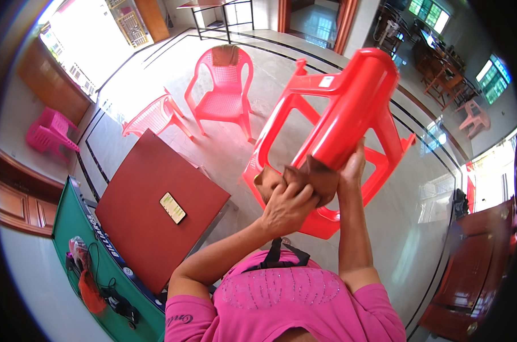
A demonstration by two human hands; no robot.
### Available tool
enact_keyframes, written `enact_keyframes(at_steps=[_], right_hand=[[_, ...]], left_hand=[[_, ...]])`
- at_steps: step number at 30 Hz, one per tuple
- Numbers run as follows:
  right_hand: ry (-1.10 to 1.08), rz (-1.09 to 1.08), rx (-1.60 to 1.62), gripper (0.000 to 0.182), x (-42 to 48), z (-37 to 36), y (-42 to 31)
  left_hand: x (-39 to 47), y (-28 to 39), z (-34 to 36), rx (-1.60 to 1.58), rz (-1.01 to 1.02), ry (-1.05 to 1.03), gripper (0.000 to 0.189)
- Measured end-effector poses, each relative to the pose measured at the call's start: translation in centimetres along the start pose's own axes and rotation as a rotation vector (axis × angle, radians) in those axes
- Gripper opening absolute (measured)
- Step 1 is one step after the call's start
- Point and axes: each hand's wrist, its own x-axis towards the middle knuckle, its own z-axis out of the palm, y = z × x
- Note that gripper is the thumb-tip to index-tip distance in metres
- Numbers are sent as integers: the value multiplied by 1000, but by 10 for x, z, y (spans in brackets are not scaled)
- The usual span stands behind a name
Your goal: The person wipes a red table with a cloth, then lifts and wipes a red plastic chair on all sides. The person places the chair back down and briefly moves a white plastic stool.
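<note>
A red plastic stool is held up in front of me, tilted, with its open leg frames showing. My left hand is closed around a bunched brown cloth, which lies against the stool's near end. On the right, my right hand grips the stool beside the cloth; its fingers are partly hidden behind the red plastic.
Left of me is a dark red table with a phone on it, beside a green billiard table bearing cables and bags. Beyond stand a pink armchair with a brown cloth over its back and another pink chair.
</note>
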Motion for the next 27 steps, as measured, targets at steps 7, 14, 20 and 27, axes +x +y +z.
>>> enact_keyframes(at_steps=[7,14,20,27], right_hand=[[-124,-4,54,50,2,-18,-26],[-198,-164,-501,62,-7,-48,-59],[-186,-309,-849,60,-23,-22,-51],[-186,-176,-769,61,-23,-5,-34]], left_hand=[[-58,-18,-4,-133,-97,121,35],[-88,-54,7,-125,-496,358,21],[-106,-123,17,-59,-1057,361,16],[-132,-122,42,-148,-1300,247,22]])
